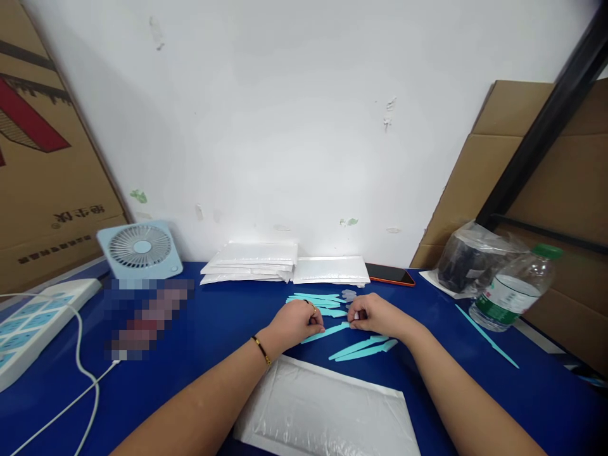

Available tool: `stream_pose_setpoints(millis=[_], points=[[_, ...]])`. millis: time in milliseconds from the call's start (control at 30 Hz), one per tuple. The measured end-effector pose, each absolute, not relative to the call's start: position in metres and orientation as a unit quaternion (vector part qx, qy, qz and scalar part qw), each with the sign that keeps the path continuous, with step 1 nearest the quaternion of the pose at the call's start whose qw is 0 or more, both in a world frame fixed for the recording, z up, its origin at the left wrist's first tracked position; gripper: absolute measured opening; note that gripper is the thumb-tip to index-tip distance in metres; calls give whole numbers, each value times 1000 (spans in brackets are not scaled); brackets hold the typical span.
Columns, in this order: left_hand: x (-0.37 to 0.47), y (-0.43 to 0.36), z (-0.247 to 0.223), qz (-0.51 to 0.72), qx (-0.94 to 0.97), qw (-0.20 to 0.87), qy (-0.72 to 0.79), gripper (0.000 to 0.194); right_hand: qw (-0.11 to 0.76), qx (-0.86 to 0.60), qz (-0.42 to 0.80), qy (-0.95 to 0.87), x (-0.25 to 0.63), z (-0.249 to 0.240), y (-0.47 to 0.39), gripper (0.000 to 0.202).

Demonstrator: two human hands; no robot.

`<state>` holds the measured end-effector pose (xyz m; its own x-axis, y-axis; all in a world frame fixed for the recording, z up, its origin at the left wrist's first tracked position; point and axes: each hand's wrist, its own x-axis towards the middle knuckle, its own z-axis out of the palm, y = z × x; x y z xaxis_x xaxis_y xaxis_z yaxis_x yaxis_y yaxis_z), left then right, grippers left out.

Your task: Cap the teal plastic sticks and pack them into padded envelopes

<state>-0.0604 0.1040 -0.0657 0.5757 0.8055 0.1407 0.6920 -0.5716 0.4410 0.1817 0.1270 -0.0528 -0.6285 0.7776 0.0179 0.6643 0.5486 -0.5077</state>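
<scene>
both hands, left hand (295, 323) and right hand (373, 315), pinch a teal plastic strip (327, 331) on the blue table (218, 323)

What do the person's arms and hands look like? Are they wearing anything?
Both forearms are bare, with no sleeves in view and no gloves. The left hand has a thin gold-coloured ring on one finger, and a slim gold-and-dark bangle sits around the left wrist. The right hand shows no ring, watch or bracelet that can be seen from here.

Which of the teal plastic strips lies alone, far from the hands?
The long thin teal plastic strip at the right, beside the clear plastic water bottle; the others cluster by both hands.
</scene>
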Motion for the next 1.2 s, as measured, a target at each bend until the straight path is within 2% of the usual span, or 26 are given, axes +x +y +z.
stream_pose_setpoints(millis=[167, 300, 433, 633, 733, 833, 933, 1200], points=[[-58, 106, -66, 150, 866, 157, 450, 14, 111, -408, 195, -885, 185, -56, 133, 8], [-65, 114, -65, 148, 865, 110, 466, 10, 128, -461, 147, -865, 199, -55, 139, 8], [-74, 118, -61, 176, 849, 70, 494, 9, 147, -481, 192, -843, 217, -45, 135, 12], [-64, 103, -57, 212, 841, 142, 477, 20, 28, -444, 290, -847, 221, -42, 125, 19], [-58, 97, -60, 211, 850, 164, 455, 28, 67, -430, 275, -858, 201, -47, 124, 15], [-54, 97, -65, 185, 869, 156, 432, 21, 104, -421, 250, -866, 181, -52, 122, 14], [-52, 101, -66, 150, 878, 131, 435, 12, 98, -417, 236, -872, 175, -54, 123, 12], [-58, 107, -61, 134, 862, 105, 477, 11, 111, -452, 173, -868, 192, -54, 131, 7]])
